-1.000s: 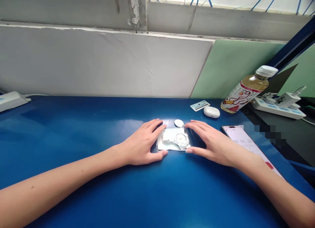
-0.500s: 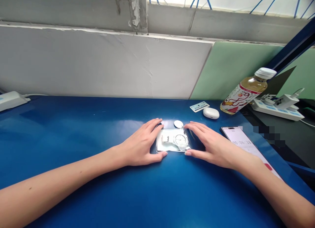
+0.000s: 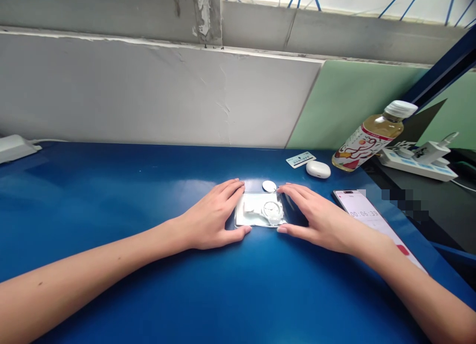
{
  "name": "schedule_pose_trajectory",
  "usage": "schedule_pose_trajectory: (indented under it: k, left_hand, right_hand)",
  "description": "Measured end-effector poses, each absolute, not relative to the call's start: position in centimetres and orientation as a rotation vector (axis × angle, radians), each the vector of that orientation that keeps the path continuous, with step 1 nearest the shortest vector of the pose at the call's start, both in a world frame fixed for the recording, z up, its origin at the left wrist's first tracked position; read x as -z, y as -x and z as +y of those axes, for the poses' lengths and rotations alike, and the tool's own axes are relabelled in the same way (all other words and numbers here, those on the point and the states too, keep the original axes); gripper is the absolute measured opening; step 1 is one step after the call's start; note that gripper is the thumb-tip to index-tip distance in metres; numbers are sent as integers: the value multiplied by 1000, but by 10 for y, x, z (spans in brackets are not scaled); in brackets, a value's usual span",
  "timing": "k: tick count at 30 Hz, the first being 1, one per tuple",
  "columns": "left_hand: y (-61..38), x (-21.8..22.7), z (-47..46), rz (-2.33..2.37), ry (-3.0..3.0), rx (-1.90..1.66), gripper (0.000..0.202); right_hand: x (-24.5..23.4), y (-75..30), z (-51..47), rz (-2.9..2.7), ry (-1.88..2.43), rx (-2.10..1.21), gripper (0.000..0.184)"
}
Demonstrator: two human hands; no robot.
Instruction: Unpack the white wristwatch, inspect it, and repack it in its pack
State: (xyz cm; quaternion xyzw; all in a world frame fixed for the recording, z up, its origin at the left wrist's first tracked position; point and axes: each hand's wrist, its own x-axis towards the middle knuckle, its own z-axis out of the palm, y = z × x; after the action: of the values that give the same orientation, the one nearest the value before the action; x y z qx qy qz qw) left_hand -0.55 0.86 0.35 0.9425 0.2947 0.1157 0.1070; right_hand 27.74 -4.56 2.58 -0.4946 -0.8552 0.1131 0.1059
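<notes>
A small clear plastic packet (image 3: 256,205) with a round white part and a white block inside lies flat on the blue table (image 3: 148,185). My left hand (image 3: 211,217) rests flat on the table against the packet's left edge, fingers stretched out. My right hand (image 3: 316,217) lies flat against its right edge, fingers apart. A small round white disc (image 3: 269,186) sits just behind the packet, between my fingertips.
A phone (image 3: 372,220) with a running timer lies right of my right hand. Behind it are a white earbud case (image 3: 318,169), a small label card (image 3: 301,159), a drink bottle (image 3: 372,136) and a power strip (image 3: 416,163). Another power strip (image 3: 13,147) sits far left.
Both hands stay in place beside the packet. The phone's timer has counted on, and the view shifted slightly.
</notes>
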Motion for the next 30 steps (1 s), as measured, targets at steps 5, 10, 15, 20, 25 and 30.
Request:
schedule_pose_trajectory:
  k: [5, 10, 15, 20, 25, 30]
  left_hand:
    - [4, -4, 9, 869, -2781, -320, 79]
    - [4, -6, 9, 871, -2776, -319, 78]
    - [5, -5, 9, 870, -2779, -318, 79]
    - [6, -4, 9, 876, -2776, -297, 79]
    - [4, -5, 8, 876, -2755, -312, 78]
    - [5, -4, 8, 853, -2735, -380, 72]
  right_hand:
    - [-28, -275, -46, -2563, 1472, -310, 71]
    - [-29, -275, -46, -2564, 1483, -311, 71]
    - [-27, -275, -46, -2556, 1467, -307, 71]
    - [-27, -275, -46, -2566, 1472, -291, 71]
    - [-27, -274, -46, -2558, 1472, -293, 71]
    - [-25, -274, -47, -2558, 1460, -284, 70]
